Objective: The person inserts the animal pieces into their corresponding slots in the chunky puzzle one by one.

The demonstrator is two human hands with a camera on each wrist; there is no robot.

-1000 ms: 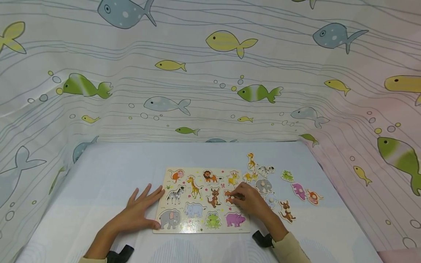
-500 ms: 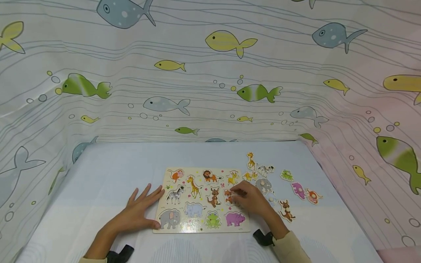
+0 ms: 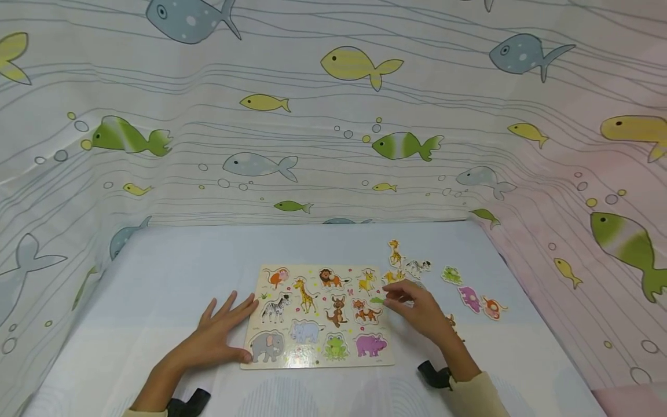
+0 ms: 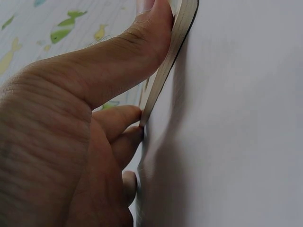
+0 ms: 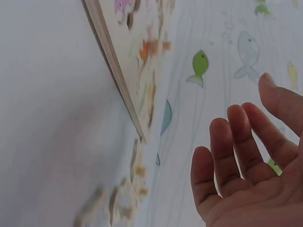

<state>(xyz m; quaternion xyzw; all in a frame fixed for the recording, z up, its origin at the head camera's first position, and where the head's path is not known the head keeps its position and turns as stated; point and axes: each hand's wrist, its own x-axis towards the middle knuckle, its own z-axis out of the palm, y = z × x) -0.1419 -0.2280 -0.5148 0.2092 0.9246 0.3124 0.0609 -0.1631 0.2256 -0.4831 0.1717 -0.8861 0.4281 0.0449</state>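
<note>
A wooden animal puzzle board (image 3: 312, 317) lies flat on the table. My left hand (image 3: 221, 339) rests at its left side, fingers spread and thumb on the lower left corner; in the left wrist view the thumb (image 4: 128, 52) lies over the board's edge and the fingertips touch it. My right hand (image 3: 424, 313) hovers just past the board's right edge with nothing in its fingers, which look relaxed in the right wrist view. The tiger (image 3: 367, 311) sits at its spot on the board, nearest that hand.
Loose animal pieces lie right of the board: giraffe (image 3: 395, 253), zebra (image 3: 417, 267), frog (image 3: 451, 275), purple hippo (image 3: 470, 299) and monkey (image 3: 493, 308). The right hand and wrist partly hide others, including a kangaroo (image 3: 452, 321). A fish-patterned curtain (image 3: 333, 116) surrounds the table.
My right hand has let go of the tiger piece and moved right, off the board, uncovering the tiger. The left hand has stayed in place.
</note>
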